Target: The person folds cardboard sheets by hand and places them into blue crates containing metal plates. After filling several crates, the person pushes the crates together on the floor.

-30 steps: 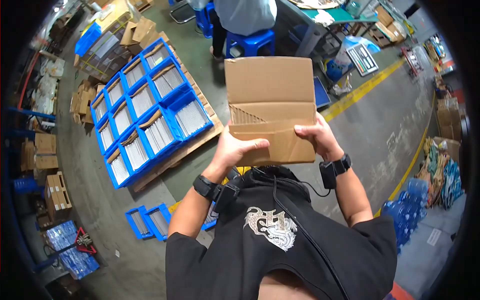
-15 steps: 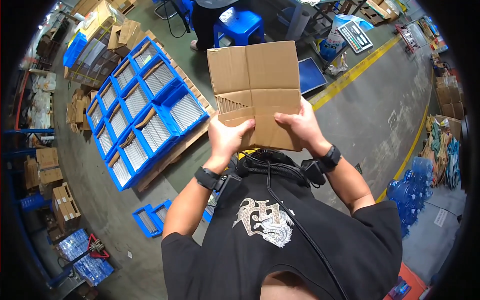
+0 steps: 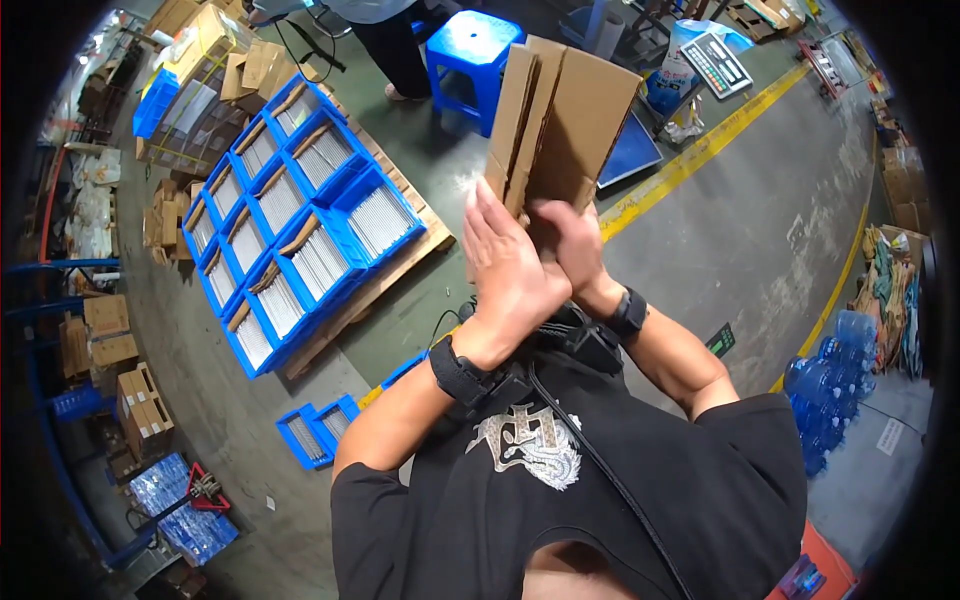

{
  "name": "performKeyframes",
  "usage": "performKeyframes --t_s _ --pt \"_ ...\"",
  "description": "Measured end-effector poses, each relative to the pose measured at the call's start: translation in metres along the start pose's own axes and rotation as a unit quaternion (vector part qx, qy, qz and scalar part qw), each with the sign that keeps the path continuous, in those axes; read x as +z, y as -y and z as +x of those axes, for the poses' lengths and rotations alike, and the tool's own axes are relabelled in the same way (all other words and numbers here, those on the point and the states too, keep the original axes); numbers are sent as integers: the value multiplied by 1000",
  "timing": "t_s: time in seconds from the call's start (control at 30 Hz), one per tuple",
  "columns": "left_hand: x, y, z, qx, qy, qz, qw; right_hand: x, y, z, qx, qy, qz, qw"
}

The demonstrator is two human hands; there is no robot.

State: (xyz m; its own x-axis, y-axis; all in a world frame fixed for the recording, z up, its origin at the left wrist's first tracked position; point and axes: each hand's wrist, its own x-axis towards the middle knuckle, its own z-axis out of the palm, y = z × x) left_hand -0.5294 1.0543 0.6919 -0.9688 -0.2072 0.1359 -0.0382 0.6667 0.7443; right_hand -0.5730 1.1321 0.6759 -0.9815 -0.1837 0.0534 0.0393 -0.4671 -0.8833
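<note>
Right of the wooden pallet (image 3: 437,240): a folded cardboard carton (image 3: 570,110) is held up in front of the chest, its panels seen nearly edge-on, with a shadowed gap between the narrow left ones and the broad right one.
Left hand (image 3: 510,265): the fingers are straight and close together, laid along the carton's left side, probably to keep loose panels from spreading; whether the thumb grips anything is hidden.
Right hand (image 3: 576,248): the fingers are closed on the lower end of the broad panel, thumb toward the inner face, likely to steady that side against the other hand.
Lower end of the carton: both hands meet here and cover it, so its folds cannot be made out.
Blue crates (image 3: 343,220): they sit side by side on the pallet, packed with thin pale pieces; brown card tucked into many of them perhaps serves as padding.
Small blue crates (image 3: 320,445): these rest on the floor, on the near side of the pallet.
Blue stool (image 3: 465,60): right of the pallet's far end, near a co-worker's dark trouser leg (image 3: 390,55); both take up floor there.
Digital scale (image 3: 715,65): farther right of the pallet, beyond a blue panel (image 3: 630,155) that the carton partly hides.
</note>
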Motion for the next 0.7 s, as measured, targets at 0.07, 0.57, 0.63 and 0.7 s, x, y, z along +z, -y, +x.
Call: performKeyframes --t_s 0.07,0.57,0.63,0.7 --pt "-1 -2 1 -4 23 1 1000 0 10 -3 48 43 117 991" --pt "17 21 14 52 -52 -131 989 2 12 8 59 208 28 976" --pt "4 32 16 30 -46 -193 980 12 11 15 42 207 10 977" --pt "-17 47 16 -17 -23 -307 951 25 14 19 74 174 -80 979"
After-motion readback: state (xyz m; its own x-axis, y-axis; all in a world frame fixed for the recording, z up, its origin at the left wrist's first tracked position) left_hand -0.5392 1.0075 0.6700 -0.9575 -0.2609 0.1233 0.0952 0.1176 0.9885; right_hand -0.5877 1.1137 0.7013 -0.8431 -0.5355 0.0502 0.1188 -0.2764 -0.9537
